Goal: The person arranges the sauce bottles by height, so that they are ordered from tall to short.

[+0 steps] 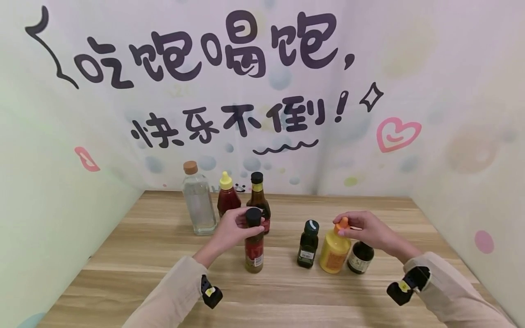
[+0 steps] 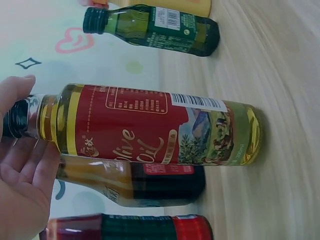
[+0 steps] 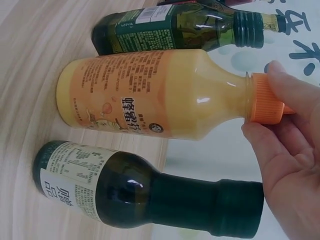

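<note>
The left hand [image 1: 232,228] grips the black cap of an upright olive oil bottle [image 1: 254,248] standing near the middle of the wooden worktop [image 1: 164,273]. The right hand [image 1: 362,229] pinches the orange cap of a yellow sauce bottle [image 1: 334,248], which stands between a small green-capped oil bottle [image 1: 308,244] on its left and a dark bottle [image 1: 360,258] on its right.

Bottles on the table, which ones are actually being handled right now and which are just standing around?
Being handled:
olive oil bottle, its black cap gripped by the left hand
yellow sauce bottle, its orange cap pinched by the right hand

Standing about:
small green bottle
dark bottle
clear bottle
red sauce bottle
brown bottle
</note>
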Tool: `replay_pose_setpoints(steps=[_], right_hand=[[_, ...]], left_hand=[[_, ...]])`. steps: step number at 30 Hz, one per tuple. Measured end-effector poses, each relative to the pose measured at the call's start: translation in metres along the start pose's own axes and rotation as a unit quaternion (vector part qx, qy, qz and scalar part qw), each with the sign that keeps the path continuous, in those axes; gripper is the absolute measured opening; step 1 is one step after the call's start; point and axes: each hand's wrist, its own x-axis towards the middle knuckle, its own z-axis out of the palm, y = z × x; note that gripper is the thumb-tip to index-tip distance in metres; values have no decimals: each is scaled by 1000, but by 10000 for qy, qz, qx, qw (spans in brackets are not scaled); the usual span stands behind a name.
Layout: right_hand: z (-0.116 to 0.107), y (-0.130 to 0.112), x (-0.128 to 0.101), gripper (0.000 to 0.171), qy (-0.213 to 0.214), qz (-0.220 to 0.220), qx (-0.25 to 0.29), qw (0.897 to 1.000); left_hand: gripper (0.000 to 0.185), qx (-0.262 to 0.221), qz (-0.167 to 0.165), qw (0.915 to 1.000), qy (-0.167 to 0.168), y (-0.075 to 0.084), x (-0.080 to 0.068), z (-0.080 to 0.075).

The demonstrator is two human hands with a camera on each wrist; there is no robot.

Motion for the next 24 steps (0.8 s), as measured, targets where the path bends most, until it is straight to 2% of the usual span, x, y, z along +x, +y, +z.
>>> replay_pose_setpoints(steps=[5,11,17,24], right_hand=[[0,1,0,27,2,3,-3,10000],[-1,2,1,28,-58,0,17,10000],[-1,2,3,26,-48,-38,-101,9999],[-2,1,3,25,-72,-136,-176,9997]], left_hand=[[36,-63,93,9999,-62,9,7,2],[39,-7,61,10000,71,15,18,6],[41,185,85,9996,202,25,32,14],[38,535,235,9982,148,33,49,26]])
